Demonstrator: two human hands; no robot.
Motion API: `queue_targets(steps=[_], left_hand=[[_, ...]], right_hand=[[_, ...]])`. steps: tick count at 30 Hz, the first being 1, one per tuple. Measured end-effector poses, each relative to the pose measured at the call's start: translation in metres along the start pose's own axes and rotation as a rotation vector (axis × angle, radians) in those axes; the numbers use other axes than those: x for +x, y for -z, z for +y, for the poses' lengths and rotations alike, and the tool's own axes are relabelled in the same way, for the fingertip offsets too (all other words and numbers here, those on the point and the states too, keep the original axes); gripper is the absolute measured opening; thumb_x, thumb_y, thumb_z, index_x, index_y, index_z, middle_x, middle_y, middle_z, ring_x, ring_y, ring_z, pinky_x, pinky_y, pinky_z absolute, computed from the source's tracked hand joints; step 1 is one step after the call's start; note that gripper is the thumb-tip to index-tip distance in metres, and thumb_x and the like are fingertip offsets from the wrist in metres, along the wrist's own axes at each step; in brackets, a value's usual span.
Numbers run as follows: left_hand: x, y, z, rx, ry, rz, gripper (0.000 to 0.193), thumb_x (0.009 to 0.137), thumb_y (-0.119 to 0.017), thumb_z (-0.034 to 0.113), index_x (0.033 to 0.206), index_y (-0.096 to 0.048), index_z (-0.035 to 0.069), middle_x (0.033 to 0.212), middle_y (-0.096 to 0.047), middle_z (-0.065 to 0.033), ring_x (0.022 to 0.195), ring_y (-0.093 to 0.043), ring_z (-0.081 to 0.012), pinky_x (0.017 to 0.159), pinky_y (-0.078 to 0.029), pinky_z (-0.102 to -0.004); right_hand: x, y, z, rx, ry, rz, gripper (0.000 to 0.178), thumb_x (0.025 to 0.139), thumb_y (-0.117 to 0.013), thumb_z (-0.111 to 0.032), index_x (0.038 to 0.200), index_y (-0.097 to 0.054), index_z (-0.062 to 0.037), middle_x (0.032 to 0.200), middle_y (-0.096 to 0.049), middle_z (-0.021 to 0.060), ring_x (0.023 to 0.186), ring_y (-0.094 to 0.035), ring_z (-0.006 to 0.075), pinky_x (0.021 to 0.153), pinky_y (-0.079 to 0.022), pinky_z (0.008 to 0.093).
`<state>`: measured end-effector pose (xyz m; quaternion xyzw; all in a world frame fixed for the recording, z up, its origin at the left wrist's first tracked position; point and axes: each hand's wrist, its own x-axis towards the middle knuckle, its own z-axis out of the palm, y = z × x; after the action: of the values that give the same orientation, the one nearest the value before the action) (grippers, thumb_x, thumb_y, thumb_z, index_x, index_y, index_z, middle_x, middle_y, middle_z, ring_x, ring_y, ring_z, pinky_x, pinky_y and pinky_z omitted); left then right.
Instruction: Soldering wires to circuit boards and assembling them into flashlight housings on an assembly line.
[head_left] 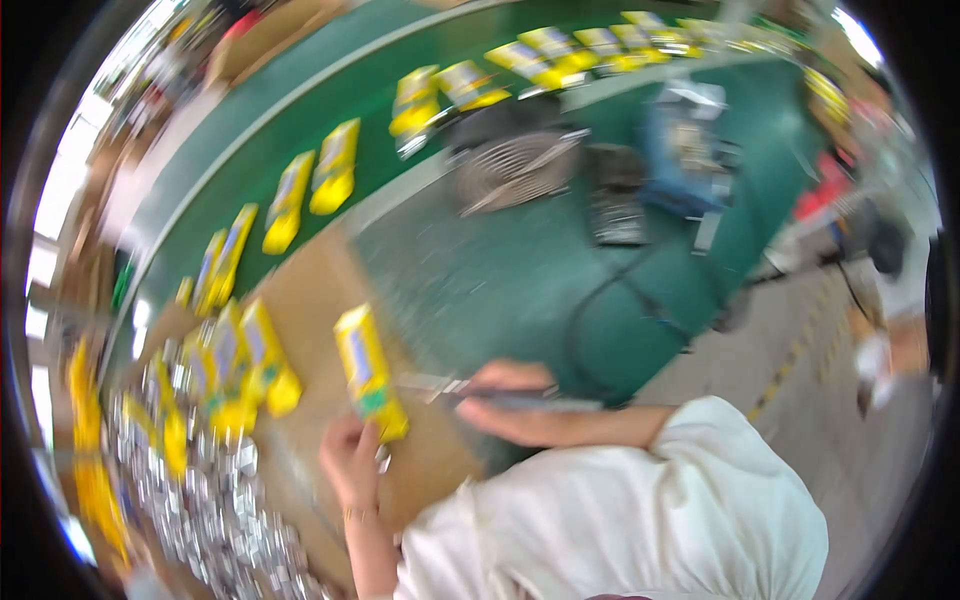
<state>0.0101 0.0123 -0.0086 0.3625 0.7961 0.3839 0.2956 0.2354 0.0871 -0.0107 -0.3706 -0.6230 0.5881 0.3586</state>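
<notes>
In front of me a yellow packet (362, 352) with a pale label and a green patch lies on a brown cardboard sheet (318, 290). At its lower end my left hand (350, 462) is closed, thumb and fingers pinched against its edge. A small shiny bit shows beside those fingertips. My right hand (505, 405) is wrapped round a slim dark-handled tool (540, 398); its flat metallic tip points left toward the packet. Motion blur hides the tool's exact kind.
More yellow packets (335, 165) line the green conveyor belt (375, 185), and several lie left on the cardboard. A heap of shiny metal pieces (230, 500) spreads at lower left. Beyond my hands are a round fan (515, 170), a dark block (617, 195), a blue box (682, 150) and a cable.
</notes>
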Motion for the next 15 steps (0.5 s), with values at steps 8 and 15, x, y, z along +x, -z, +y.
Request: queue_targets(steps=[8, 15], left_hand=[[0.003, -0.011, 0.001, 0.029, -0.035, 0.042, 0.012, 0.073, -0.066, 0.011, 0.070, -0.062, 0.000, 0.073, -0.056, -0.0084, 0.064, -0.056, -0.0168, 0.059, -0.044, -0.0285], [0.011, -0.009, -0.012, -0.080, -0.027, 0.029, 0.012, 0.072, -0.068, 0.011, 0.070, -0.063, 0.000, 0.074, -0.056, -0.0076, 0.063, -0.055, -0.0153, 0.059, -0.045, -0.0269]], right_hand=[[0.003, 0.010, 0.017, -0.001, 0.149, 0.018, 0.015, 0.080, -0.062, -0.004, 0.090, -0.052, 0.0004, 0.074, -0.060, 0.0098, 0.063, -0.057, 0.0120, 0.057, -0.046, 0.0233], [0.016, -0.007, 0.010, -0.094, 0.158, -0.069, 0.017, 0.078, -0.066, -0.007, 0.087, -0.055, 0.0011, 0.071, -0.059, 0.0084, 0.059, -0.053, 0.0106, 0.054, -0.042, 0.0235]])
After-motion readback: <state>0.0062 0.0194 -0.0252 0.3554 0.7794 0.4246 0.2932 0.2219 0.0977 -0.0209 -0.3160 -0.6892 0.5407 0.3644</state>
